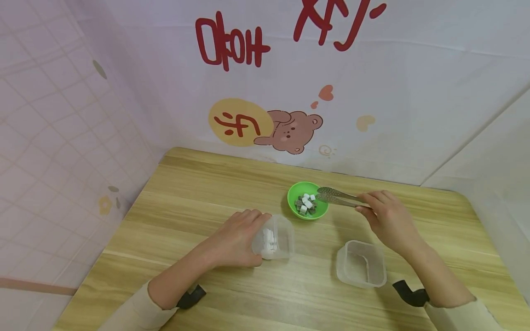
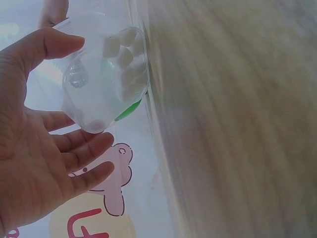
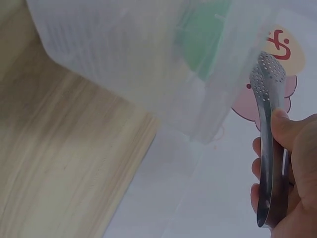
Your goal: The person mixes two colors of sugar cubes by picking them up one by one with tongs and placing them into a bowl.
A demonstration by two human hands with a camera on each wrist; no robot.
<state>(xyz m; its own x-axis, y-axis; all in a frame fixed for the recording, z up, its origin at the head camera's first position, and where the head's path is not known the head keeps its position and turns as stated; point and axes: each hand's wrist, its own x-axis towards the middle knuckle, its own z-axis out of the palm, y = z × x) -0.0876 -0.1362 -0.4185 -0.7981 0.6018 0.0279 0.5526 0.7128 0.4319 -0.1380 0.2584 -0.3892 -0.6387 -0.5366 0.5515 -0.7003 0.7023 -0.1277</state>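
Note:
My left hand [image 1: 236, 241] grips a clear plastic container [image 1: 285, 234] by its side and holds it tilted, left of the green bowl's near side. White cubes [image 2: 130, 74] show inside that container in the left wrist view. A pair of perforated metal tongs [image 1: 340, 199] is pinched in my right hand [image 1: 391, 223]. Their tips hang over the right rim of the green bowl [image 1: 292, 205], slightly apart, and I see nothing between them. White and grey cubes [image 1: 307, 204] lie together in the bowl.
A second clear container [image 1: 345, 275] stands upright on the wooden table [image 1: 198, 202], nearer me than the right hand. Black bands [image 1: 410, 294] sit at both wrists. A white printed cloth [image 1: 381, 87] rises along the table's back edge, with pale cloth at either side.

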